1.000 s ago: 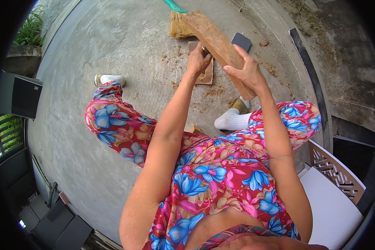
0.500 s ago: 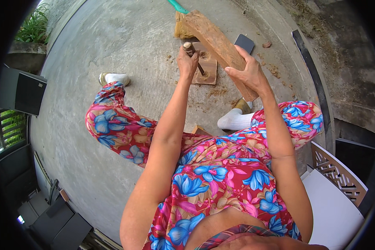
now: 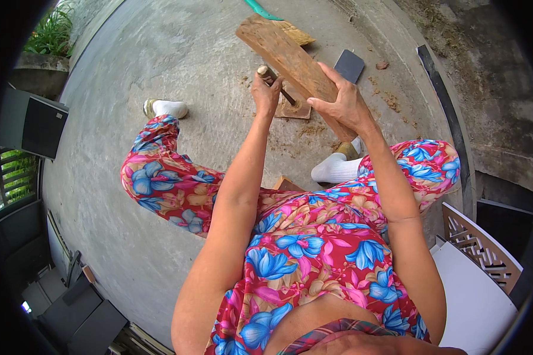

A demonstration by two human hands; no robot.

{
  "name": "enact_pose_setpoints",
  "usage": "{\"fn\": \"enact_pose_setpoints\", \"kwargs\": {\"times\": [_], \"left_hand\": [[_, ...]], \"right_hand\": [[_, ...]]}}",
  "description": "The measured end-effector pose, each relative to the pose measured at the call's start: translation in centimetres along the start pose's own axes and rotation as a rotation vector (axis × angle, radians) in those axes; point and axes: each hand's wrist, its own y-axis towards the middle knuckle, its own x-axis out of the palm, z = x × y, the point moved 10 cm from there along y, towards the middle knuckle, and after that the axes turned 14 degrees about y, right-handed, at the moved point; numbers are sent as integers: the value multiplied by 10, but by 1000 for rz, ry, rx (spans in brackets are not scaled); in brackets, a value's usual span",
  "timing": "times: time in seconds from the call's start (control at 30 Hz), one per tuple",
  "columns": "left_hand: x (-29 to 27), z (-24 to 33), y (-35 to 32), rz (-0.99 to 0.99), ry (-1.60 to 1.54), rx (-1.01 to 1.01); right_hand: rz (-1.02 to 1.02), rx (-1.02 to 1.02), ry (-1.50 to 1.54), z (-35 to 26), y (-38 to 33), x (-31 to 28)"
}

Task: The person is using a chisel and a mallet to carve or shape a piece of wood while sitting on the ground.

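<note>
My left hand (image 3: 266, 93) is closed round the handle of a chisel (image 3: 286, 96), whose wooden butt end points up and whose dark blade slants down onto a wooden board (image 3: 299, 111) on the floor. My right hand (image 3: 344, 103) grips a long thick wooden plank (image 3: 296, 59) near its lower end, fingers on the far edge and thumb on top. The plank is raised over the board and hides much of it. Its upper end lies just beyond the chisel's butt, seemingly a little apart from it.
A straw broom (image 3: 295, 32) with a green handle lies beyond the plank. A dark flat phone-like slab (image 3: 349, 65) is to the right of it. Wood shavings (image 3: 391, 100) litter the concrete floor (image 3: 112, 177). A small wood block (image 3: 286, 184) sits between my legs. A white chair (image 3: 474, 296) stands lower right.
The plank has swung left and nearer the chisel, covering more of the board. My right hand moved slightly left with it. My left hand still holds the chisel on the board.
</note>
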Motion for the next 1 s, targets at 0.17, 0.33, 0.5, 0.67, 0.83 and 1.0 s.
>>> {"fn": "enact_pose_setpoints", "kwargs": {"times": [0.17,0.33,0.5,0.67,0.83,1.0], "left_hand": [[-1,8,-5,117,-26,238],[7,-31,6,-43,-167,-97],[5,-47,17,-9,-256,-103],[12,-85,5,-106,-392,-317],[14,-68,10,-36,-259,-235],[3,-36,21,50,-23,-12]], "right_hand": [[-154,125,-221,4,12,22],[-117,113,-230,4,16,16],[-108,67,-163,26,18,31],[-249,263,-299,35,11,40],[-68,53,-93,3,19,10],[45,-43,-48,-8,21,-16]]}}
